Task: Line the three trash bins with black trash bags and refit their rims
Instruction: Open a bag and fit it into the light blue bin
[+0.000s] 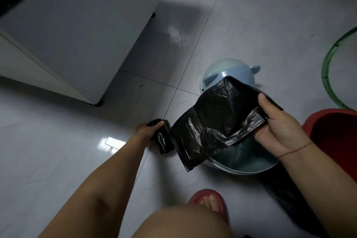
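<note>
- The person crouches on the tiled floor [260, 25]. The step in hand looks like pulling one bag off the roll for the blue bin.
- The left hand [149, 130] is low near the floor, with its fingers curled tight round the roll of bags [164, 141].
- The right hand [280, 127] pinches the far end of a black bag [212, 121], thumb on top and fingers underneath. The bag is stretched flat between the two hands.
- The bag hangs over the mouth of the blue bin [241, 170], which stands on the floor just below. It seems not yet torn from the roll, as its near edge runs right up to it.
- What shows of the blue bin's inside is bare plastic with no liner.
- A pale blue piece with two small ears [222, 72] lies just behind the bin. I take it for the bin's rim, already off, though I can't be sure.
- The red bin [332, 133] stands close on the right. The part in view shows only its red inside, with no bag.
- I see no third bin from here.
- Next, I'd say the hands must pull apart sharply to tear the bag free. Then they open its mouth, push it down into the blue bin, fold the edge over and press the rim back on.
</note>
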Demonstrator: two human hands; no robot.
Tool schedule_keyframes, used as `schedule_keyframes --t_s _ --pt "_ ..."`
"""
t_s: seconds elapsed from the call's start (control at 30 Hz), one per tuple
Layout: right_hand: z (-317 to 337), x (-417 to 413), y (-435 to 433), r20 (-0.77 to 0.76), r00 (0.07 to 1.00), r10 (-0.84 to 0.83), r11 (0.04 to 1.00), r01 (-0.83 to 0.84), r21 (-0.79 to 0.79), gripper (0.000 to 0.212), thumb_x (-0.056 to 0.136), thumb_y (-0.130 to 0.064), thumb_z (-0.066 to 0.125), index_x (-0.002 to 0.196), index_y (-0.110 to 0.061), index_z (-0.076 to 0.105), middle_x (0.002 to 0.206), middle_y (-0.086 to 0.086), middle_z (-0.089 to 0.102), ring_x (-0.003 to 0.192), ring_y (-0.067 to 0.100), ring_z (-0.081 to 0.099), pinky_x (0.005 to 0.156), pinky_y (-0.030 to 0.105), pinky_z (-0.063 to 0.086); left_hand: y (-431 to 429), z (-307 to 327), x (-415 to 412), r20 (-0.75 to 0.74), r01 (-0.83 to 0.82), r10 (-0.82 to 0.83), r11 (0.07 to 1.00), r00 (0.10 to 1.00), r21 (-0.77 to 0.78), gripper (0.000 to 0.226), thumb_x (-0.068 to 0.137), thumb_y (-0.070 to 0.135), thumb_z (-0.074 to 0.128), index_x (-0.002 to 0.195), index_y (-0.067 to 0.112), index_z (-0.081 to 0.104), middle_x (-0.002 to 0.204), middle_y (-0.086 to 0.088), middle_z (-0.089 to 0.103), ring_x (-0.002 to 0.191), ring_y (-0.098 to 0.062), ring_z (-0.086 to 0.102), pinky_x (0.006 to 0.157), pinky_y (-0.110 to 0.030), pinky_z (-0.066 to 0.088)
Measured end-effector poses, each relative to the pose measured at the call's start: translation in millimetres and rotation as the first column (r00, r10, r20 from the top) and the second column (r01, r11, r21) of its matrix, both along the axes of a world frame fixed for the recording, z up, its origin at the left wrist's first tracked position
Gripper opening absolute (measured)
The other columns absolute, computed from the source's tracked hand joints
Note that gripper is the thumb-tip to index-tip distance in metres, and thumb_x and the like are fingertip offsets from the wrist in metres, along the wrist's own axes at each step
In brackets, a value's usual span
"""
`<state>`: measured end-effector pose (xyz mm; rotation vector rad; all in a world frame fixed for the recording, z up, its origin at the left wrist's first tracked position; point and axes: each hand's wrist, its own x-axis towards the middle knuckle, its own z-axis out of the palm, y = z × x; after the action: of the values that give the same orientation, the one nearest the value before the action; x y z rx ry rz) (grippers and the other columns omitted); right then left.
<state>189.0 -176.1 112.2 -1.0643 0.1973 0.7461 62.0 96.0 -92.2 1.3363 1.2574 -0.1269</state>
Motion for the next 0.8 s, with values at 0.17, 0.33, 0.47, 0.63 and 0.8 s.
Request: schedule_keyframes --t_s 0.17,0.33,0.47,0.63,0.8 --pt "10 -6 -2 0.018 1.000 -0.004 1.000 0.004 0.013 0.054 0.086 -0.028 0.053 0.135 -0.005 0.050 0.133 0.015 0.058 0.121 0.026 0.057 0.095 0.042 0.050 5 22 3 -0.214 0.222 -0.152 0.908 0.965 0.354 0.084 0.062 0.059 0.078 0.122 0.003 0.059 0.121 -0.015 0.059 0.109 -0.032 0.059 0.090 -0.035 0.049" --pt "50 -17 -7 0.147 0.985 0.086 0.995 -0.092 0.035 0.049 0.083 -0.023 0.055 0.126 -0.001 0.055 0.112 0.013 0.070 0.105 0.022 0.067 0.080 0.032 0.057 -10 128 25 0.140 0.198 -0.262 0.912 0.955 0.359 0.047 0.092 0.049 0.051 0.101 0.005 0.065 0.105 -0.011 0.065 0.101 -0.027 0.060 0.092 -0.036 0.044" --pt "101 -32 -14 0.319 0.900 0.298 0.953 -0.299 -0.046 0.041 0.082 -0.022 0.057 0.115 0.002 0.062 0.104 0.014 0.072 0.102 0.022 0.067 0.078 0.024 0.055 -34 244 31 0.404 0.483 -0.433 0.876 0.806 -0.025 0.066 0.092 0.062 0.031 0.101 0.008 0.069 0.098 -0.007 0.071 0.095 -0.021 0.065 0.094 -0.033 0.048" --pt "159 -63 -35 0.491 0.664 0.564 0.825 -0.475 -0.306 0.034 0.082 -0.025 0.070 0.112 -0.008 0.067 0.110 0.012 0.071 0.106 0.023 0.067 0.087 0.027 0.053 -74 341 21 0.471 0.678 -0.499 0.630 0.728 -0.380 0.100 0.081 0.079 0.018 0.129 -0.003 0.051 0.107 -0.015 0.060 0.088 -0.022 0.062 0.066 -0.029 0.055" --pt "177 -92 -62 0.460 0.480 0.747 0.664 -0.555 -0.500 0.039 0.080 -0.012 0.072 0.117 -0.018 0.061 0.115 0.001 0.070 0.109 0.013 0.065 0.092 0.026 0.051 -118 361 9 0.526 0.531 -0.304 0.768 0.795 -0.358 0.045 0.091 0.050 0.048 0.111 0.011 0.054 0.106 -0.011 0.064 0.093 -0.022 0.060 0.082 -0.032 0.048"
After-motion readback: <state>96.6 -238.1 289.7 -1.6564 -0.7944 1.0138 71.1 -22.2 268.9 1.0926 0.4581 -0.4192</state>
